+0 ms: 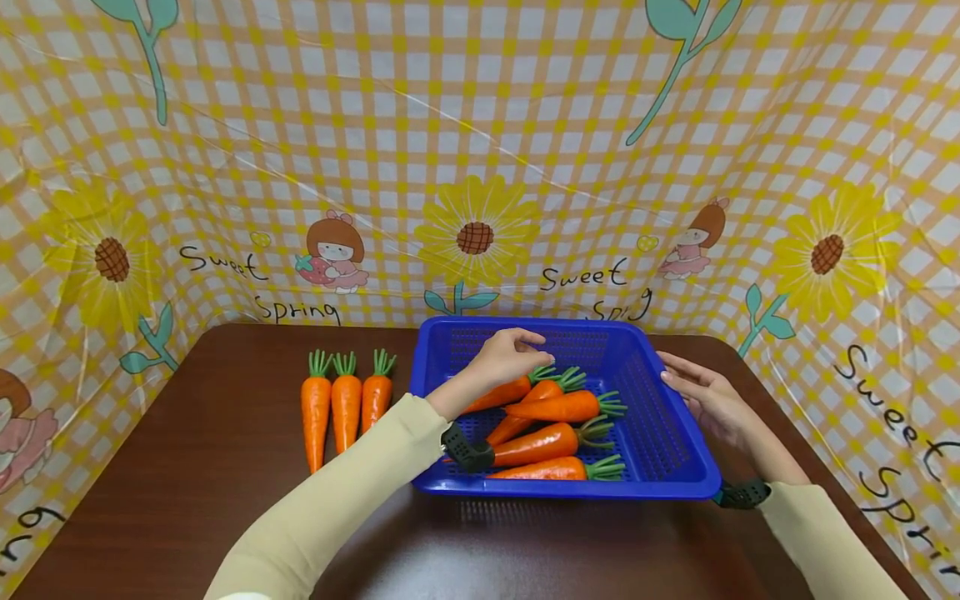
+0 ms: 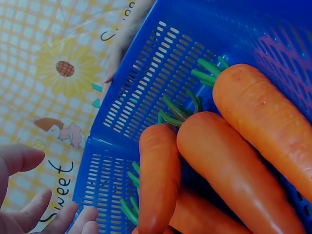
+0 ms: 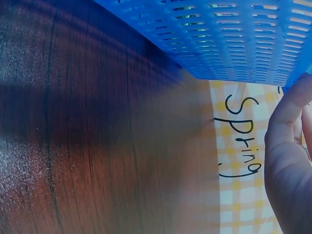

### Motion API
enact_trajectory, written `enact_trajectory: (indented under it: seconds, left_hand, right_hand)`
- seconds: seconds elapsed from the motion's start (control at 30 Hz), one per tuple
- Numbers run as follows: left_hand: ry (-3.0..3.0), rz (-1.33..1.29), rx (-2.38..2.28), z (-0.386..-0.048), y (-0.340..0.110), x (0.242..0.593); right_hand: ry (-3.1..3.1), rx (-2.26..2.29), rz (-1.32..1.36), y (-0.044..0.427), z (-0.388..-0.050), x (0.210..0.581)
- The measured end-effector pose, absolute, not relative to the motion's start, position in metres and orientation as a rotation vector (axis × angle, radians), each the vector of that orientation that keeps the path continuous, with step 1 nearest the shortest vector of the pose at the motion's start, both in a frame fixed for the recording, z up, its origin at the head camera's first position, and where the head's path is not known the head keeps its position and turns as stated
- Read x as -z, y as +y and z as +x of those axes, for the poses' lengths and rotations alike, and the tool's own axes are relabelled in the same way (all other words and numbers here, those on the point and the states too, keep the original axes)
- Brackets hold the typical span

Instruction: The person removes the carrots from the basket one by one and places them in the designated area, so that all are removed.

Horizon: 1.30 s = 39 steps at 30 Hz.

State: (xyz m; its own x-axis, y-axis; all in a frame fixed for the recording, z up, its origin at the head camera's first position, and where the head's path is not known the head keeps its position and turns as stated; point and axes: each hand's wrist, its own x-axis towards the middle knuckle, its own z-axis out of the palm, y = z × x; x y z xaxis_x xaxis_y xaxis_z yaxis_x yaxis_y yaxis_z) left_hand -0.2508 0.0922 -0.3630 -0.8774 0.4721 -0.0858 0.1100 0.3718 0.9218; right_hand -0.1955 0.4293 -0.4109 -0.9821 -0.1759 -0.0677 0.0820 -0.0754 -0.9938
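Observation:
A blue plastic basket (image 1: 562,490) with slotted walls stands on the table, and several orange carrots (image 1: 543,444) with green stem tops lie inside it. Over the basket's left part hovers my left hand (image 1: 510,357), above the carrots. In the left wrist view its fingers (image 2: 36,210) are loosely bent, apart from the thumb, with nothing between them. My right hand (image 1: 716,407) is at the outside of the basket's right wall, its fingertips touching near the rim. Part of that hand (image 3: 292,156) shows beside the wall in the right wrist view.
Left of the basket, three more carrots (image 1: 346,408) lie side by side, tops pointing away; my left sleeve (image 1: 352,492) covers part of them. The dark brown table (image 1: 187,467) is bordered by a checked cloth (image 1: 390,125) at the back and sides.

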Motion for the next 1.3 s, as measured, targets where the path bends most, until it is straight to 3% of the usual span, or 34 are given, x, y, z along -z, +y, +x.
enact_trajectory:
  seconds: [1.3]
  left_hand:
    - [2.113, 0.617, -1.242, -0.262, 0.131, 0.380]
  right_hand:
    - [2.016, 2.166, -0.151, 0.430, -0.194, 0.409]
